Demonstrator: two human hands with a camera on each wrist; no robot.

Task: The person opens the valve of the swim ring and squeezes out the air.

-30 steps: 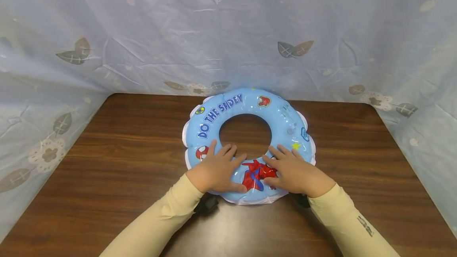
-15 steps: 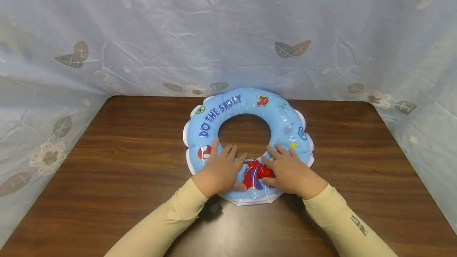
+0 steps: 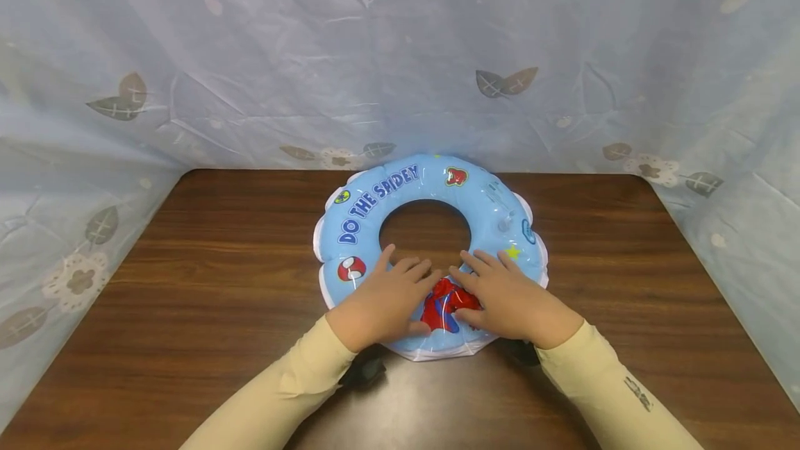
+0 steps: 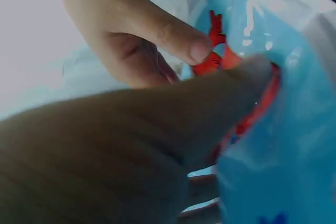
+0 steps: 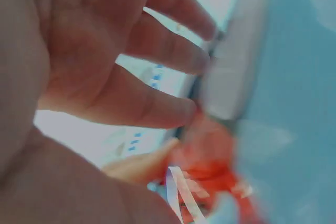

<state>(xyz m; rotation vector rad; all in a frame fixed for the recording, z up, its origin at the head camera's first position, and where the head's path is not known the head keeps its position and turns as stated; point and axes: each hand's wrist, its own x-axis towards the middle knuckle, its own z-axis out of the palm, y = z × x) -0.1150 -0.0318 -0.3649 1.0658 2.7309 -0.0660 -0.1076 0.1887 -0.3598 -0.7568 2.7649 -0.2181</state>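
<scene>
A light-blue inflatable swim ring (image 3: 431, 186) with a frilled white edge lies on the table, printed with a red-and-blue figure and the words "DO THE SPIDEY". My left hand (image 3: 381, 301) rests on its near left part, fingers spread toward the hole. Across from it, my right hand (image 3: 512, 297) lies on the near right part with fingers spread as well. The fingertips of both hands come close together above the printed figure. In the left wrist view, the left thumb (image 4: 226, 93) presses on the vinyl. The right wrist view shows fingertips (image 5: 184, 111) right at the ring's surface.
The ring stands on a brown wood-grain table (image 3: 219, 262). A pale cloth curtain (image 3: 281, 54) with leaf and flower prints hangs behind the table and along both sides. Dark wrist devices (image 3: 364, 370) show under the sleeves.
The hands have drawn slightly closer together on the ring, their fingertips now nearly meeting. The ring stays about where it was; the head view has shifted a little.
</scene>
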